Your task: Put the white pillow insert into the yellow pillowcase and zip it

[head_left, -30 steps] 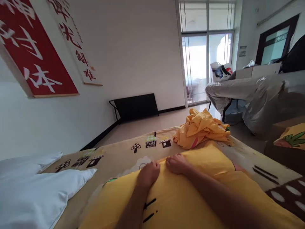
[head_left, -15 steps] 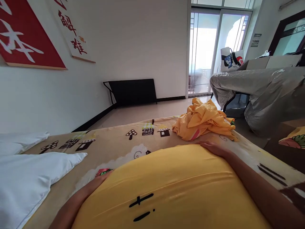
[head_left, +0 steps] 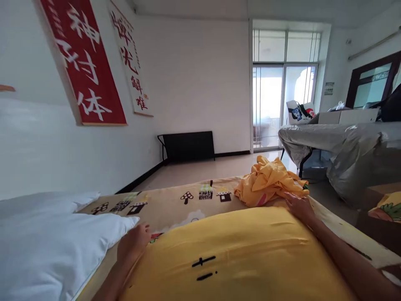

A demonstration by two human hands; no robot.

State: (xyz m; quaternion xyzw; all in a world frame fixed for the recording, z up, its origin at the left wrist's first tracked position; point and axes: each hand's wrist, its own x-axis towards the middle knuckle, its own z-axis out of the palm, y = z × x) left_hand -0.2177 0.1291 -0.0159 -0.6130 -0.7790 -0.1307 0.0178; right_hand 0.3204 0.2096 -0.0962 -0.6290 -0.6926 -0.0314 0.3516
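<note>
A plump yellow pillow [head_left: 250, 246] with small black printed marks lies right in front of me, between my forearms. My left hand [head_left: 138, 238] is at its left edge, beside the corner of a white pillow; its fingers are slightly bent and apart, with nothing seen in them. At the far right corner of the yellow pillow, my right hand [head_left: 300, 207] has its fingers stretched forward, close to a crumpled orange cloth [head_left: 269, 182]. Whether those fingertips touch the cloth, I cannot tell. A bit of red and green print shows by the left hand.
White pillows [head_left: 62, 246] lie at the left on a patterned beige bed cover [head_left: 169, 198]. Beyond it, a black folded panel [head_left: 189, 146] leans on the wall. A plastic-covered table [head_left: 351, 136] with boxes stands at the right, near a cardboard box with yellow cloth.
The view has tilted up and turned left. Both hands have come off the pillow's sides, the left outward to its left, the right forward toward the orange cloth.
</note>
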